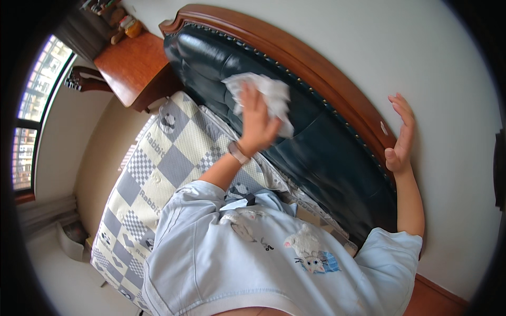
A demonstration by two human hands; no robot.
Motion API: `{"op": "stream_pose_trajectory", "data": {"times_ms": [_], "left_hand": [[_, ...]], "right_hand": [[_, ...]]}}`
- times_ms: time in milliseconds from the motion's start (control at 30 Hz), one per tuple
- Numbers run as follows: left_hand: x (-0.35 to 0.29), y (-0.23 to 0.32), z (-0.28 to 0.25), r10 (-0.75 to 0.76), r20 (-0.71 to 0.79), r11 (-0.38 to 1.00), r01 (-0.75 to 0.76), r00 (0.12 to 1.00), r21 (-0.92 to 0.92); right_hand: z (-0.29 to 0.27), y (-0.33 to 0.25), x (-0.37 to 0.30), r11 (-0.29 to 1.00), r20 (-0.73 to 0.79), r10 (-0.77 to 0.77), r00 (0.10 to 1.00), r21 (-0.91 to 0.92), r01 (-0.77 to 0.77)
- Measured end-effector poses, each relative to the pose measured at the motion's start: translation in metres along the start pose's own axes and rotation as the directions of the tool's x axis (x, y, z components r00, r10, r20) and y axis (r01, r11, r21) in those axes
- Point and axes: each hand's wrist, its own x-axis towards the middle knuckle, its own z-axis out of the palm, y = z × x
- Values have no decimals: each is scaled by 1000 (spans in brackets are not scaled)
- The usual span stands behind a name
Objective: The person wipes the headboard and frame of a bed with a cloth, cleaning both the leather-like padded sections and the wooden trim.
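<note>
A crumpled white cloth [278, 97] lies against the dark green padded headboard [327, 145]. My left hand [256, 122], with a band on its wrist, presses the cloth onto the leather; the hand is slightly blurred. Over to the right, my right hand [403, 134] is raised beside the headboard's brown wooden frame [321, 79], near the wall. Its fingers are stretched out and it holds nothing. Whether the palm touches the wood or the wall, I cannot tell. A small white patch [383, 128] shows on the frame close to this hand.
A mattress with a grey and cream checked cover [176, 166] runs along the headboard. At the far left stands a glossy brown wooden table [132, 66] with soft toys [130, 26] behind it. A window [29, 116] is at the left, a pale wall [458, 174] at the right.
</note>
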Motion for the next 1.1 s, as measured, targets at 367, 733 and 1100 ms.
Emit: {"op": "stream_pose_trajectory", "data": {"times_ms": [367, 733, 1100], "left_hand": [[24, 3, 19, -132, -321, 984, 163, 938, 71], [-186, -108, 151, -875, -281, 484, 721, 394, -497], [-84, -5, 103, -838, -189, 532, 685, 512, -498]], "right_hand": [[-4, 0, -10, 998, -50, 56, 997, 30, -55], [-3, 4, -15, 988, -53, 80, 995, 134, -73], [-2, 10, -12, 997, -91, 40, 995, 70, -33]]}}
